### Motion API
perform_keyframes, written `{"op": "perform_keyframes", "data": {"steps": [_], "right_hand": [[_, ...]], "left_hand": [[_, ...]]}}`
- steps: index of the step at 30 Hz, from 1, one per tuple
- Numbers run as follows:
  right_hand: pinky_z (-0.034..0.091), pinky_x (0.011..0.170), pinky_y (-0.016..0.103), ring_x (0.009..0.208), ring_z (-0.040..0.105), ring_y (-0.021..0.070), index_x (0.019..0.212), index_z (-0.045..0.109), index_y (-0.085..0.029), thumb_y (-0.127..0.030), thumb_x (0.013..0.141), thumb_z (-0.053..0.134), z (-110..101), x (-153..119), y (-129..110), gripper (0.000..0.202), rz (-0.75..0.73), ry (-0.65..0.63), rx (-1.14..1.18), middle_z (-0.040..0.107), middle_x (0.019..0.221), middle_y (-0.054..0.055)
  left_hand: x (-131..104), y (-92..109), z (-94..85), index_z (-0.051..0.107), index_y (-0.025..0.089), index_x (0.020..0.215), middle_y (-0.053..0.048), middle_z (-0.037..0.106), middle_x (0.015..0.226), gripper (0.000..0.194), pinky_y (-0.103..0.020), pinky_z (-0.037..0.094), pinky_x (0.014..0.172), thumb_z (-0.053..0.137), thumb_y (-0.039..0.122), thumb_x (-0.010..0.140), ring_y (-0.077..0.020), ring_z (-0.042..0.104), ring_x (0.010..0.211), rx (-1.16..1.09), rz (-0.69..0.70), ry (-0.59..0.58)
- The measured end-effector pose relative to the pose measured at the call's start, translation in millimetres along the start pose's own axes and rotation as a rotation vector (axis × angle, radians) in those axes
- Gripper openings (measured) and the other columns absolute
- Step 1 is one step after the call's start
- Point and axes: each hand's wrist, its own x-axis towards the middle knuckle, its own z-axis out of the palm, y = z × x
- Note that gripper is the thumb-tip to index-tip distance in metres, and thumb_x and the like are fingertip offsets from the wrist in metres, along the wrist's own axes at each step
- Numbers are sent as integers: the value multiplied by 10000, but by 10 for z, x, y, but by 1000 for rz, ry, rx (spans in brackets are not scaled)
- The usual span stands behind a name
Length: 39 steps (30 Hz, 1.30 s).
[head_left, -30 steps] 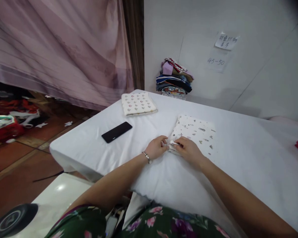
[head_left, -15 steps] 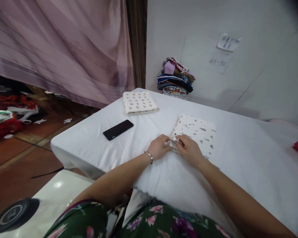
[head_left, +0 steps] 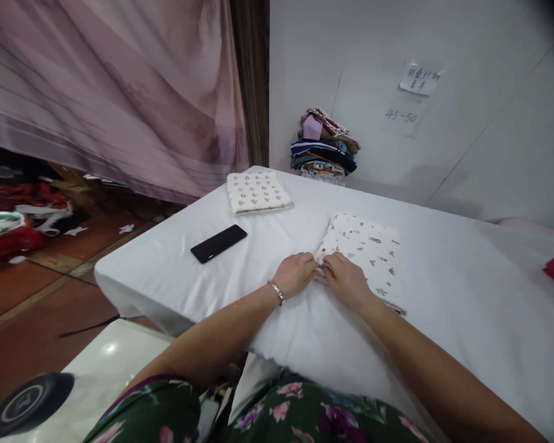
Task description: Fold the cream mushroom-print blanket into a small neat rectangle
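Right hand (head_left: 347, 282) moved nearer left hand (head_left: 295, 274), fingers (head_left: 331, 264) of both pinching folded cloth (head_left: 364, 246), phone (head_left: 218, 243) apart

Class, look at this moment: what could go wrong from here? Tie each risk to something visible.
1. The left hand and right hand meet at one corner of the printed cloth; a tug there might skew its layers.
2. The white cover is creased and could bunch up.
3. The phone might get nudged by the left arm.
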Motion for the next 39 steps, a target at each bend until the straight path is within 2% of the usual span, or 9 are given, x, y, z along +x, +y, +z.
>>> {"op": "perform_keyframes", "data": {"steps": [3,9,14,18,22,28,31,34,39], "right_hand": [[373,597,260,780,547,168,894,525,-223,-195,852,416,-7,10,6,121,13,-2,47,565,902,28],[359,618,253,798,539,154,917,507,-206,-160,847,408,-50,60,28,130,52,148,62,567,944,30],[341,609,244,783,532,149,854,498,-204,-150,821,433,-3,44,7,91,16,-64,36,557,878,17],[363,678,249,852,532,156,943,498,-209,-208,840,438,-18,1,14,119,14,-105,83,568,931,24],[381,671,266,943,512,197,1037,495,-200,-257,823,486,-24,-31,-18,222,-10,-170,-29,554,1047,68],[414,733,291,972,516,203,1068,513,-187,-182,868,423,30,-30,-33,219,-5,-161,-78,575,1040,80],[416,750,284,964,527,191,1065,532,-199,-174,864,432,56,-24,22,226,-17,-141,-23,587,1028,63],[410,773,273,952,534,177,1039,555,-209,-179,860,445,81,-16,68,213,-5,-106,32,600,999,46],[411,767,284,940,544,190,1025,580,-205,-226,860,455,30,-32,44,208,-6,-159,43,614,987,51]], "left_hand": [[2,9,-14,595,187,891,-44,580,866,207,-291,427,693,420,298,909,-159,550,798,21,2,6],[2,12,-38,603,191,900,-24,596,871,196,-273,417,680,436,293,904,-142,556,793,78,1,5],[-10,-5,-18,613,190,886,-26,603,843,226,-271,410,672,425,312,908,-138,558,770,94,24,28],[-18,-19,8,614,194,900,-29,606,844,229,-265,408,676,421,316,910,-134,561,774,64,12,44],[-14,-36,31,610,191,868,-23,607,833,236,-264,410,676,417,319,910,-133,562,766,45,0,49],[-13,-46,38,583,199,860,-17,591,855,173,-250,426,681,449,304,891,-125,562,766,-42,-50,72],[-11,-45,31,536,202,974,-25,573,955,160,-251,445,680,515,300,849,-134,569,819,-119,-101,94],[0,-49,34,485,203,1077,-34,556,1055,272,-261,456,723,547,254,817,-148,561,913,-172,-69,47],[19,-52,54,518,211,980,-22,569,1024,171,-267,447,746,508,184,811,-149,549,913,-163,-75,-45]]}}
